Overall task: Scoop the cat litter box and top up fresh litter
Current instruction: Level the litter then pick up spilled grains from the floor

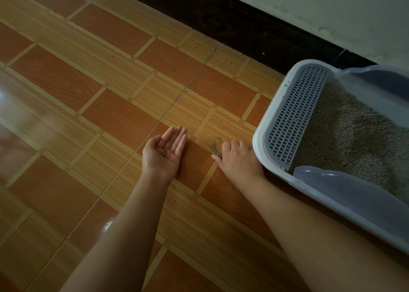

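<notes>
A white litter box (pixel 260 134) with a grey slotted step (pixel 294 114) stands on the floor at the right, filled with grey-brown litter (pixel 349 141). A small pile of spilled litter grains (pixel 215 146) lies on the tiles just left of the box. My left hand (pixel 164 152) lies palm up on the floor, fingers straight, with a few grains in the palm. My right hand (pixel 238 158) is palm down beside the pile, fingers curled at the grains, thumb stretched out; whether it holds grains is hidden.
The floor is glossy orange and tan tile (pixel 110 114). Scattered litter grains (pixel 225 60) dot the tiles near the dark skirting (pixel 243 26) under a pale wall (pixel 332 3). A translucent grey hood edge (pixel 345 192) runs along the box's near side.
</notes>
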A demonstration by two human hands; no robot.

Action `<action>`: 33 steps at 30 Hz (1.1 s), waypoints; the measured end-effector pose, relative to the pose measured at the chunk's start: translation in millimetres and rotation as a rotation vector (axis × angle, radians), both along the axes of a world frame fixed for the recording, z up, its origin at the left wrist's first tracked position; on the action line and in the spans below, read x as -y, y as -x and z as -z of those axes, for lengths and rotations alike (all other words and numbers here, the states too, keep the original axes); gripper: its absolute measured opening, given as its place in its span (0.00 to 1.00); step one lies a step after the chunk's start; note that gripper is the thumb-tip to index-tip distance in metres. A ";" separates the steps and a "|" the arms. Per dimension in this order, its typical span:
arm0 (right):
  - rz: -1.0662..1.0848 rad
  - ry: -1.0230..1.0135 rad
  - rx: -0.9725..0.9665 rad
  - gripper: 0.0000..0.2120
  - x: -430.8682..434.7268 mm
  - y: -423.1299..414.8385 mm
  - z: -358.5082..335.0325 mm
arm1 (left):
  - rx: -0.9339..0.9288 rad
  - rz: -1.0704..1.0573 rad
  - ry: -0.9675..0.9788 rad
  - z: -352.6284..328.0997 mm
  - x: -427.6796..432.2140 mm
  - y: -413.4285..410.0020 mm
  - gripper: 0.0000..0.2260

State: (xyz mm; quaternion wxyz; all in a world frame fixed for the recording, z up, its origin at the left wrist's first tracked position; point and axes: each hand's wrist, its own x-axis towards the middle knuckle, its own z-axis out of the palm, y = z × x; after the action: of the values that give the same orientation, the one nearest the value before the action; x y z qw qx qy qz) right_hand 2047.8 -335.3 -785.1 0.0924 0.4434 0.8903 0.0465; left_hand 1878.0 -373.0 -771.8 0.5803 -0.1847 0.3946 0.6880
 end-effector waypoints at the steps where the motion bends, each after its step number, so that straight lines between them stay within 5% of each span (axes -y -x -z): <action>1: 0.005 0.007 -0.008 0.23 -0.7 1.9 1.3 | -0.004 0.000 0.000 0.1 -0.7 0.3 0.18; 9: 0.036 -0.078 0.019 0.19 -1.7 20.3 4.3 | -0.008 -0.002 0.001 -0.8 -3.6 2.3 0.18; 15: -0.026 0.080 0.149 0.10 -2.6 26.0 -2.9 | -0.006 -0.006 0.001 -1.1 -3.5 3.8 0.18; 26: 0.022 0.226 -0.017 0.13 0.7 31.1 -22.4 | 0.002 0.026 -0.009 -0.2 0.1 -1.7 0.18; 33: 0.015 0.246 -0.303 0.15 14.7 75.4 -41.7 | 0.026 0.106 -0.023 -3.7 2.2 -15.6 0.21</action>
State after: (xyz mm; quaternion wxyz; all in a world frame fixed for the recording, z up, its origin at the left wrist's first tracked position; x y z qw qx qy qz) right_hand 1972.5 -350.0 -743.4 0.0112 0.4373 0.8897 -0.1308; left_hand 1893.5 -375.2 -768.1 0.6232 -0.1661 0.3883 0.6583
